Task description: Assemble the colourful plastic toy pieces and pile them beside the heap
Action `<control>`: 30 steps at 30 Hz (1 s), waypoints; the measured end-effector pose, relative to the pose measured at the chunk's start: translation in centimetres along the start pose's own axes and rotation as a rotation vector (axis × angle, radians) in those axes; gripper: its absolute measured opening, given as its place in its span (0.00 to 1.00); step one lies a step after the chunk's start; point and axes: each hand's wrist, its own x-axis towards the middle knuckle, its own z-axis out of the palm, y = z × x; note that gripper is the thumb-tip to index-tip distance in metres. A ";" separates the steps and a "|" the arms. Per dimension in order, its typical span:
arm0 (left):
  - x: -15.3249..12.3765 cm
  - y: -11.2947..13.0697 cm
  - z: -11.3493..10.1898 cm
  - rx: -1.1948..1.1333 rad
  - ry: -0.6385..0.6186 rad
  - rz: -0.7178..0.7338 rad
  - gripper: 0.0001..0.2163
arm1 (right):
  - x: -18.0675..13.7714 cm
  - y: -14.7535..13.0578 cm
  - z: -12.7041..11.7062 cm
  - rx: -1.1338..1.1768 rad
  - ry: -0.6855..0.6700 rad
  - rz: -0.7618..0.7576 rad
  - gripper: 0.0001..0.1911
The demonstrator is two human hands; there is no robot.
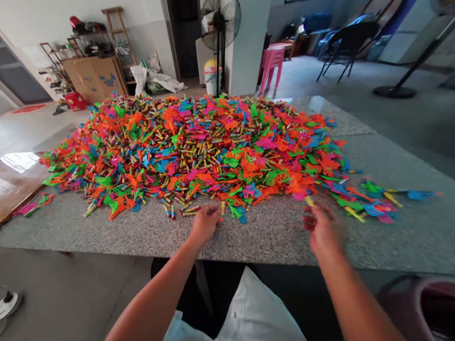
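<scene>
A large heap of small printed tubes and bright plastic pieces (206, 145) in orange, green, pink and blue covers the stone tabletop (272, 232). My left hand (205, 224) is closed at the heap's front edge, fingers curled inward. Whatever it grips, if anything, is hidden; a yellow tube (222, 208) is close to its fingertips. Slightly blurred, my right hand (322, 224) pinches a small yellow tube (309, 201). A pink plastic piece (299, 196) shows at that tube's far end; I cannot tell whether they are joined.
Several tubes with plastic pieces (377, 204) lie apart from the heap on the right. A white sack (252, 328) covers my lap. At lower right is a dark red tub (451, 302). Behind the table are a standing fan (219, 19) and pink stools (273, 65).
</scene>
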 end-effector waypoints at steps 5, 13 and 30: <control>2.2 1.3 2.2 0.523 0.045 0.293 0.16 | 2.5 0.2 0.1 -0.015 -0.035 0.014 0.30; 2.6 2.8 4.1 0.950 0.006 0.455 0.20 | -6.2 2.2 8.5 -0.916 -0.605 -0.602 0.18; 3.6 -0.9 -7.5 0.683 0.336 0.414 0.14 | -7.9 1.4 13.9 -0.975 -0.784 -0.676 0.10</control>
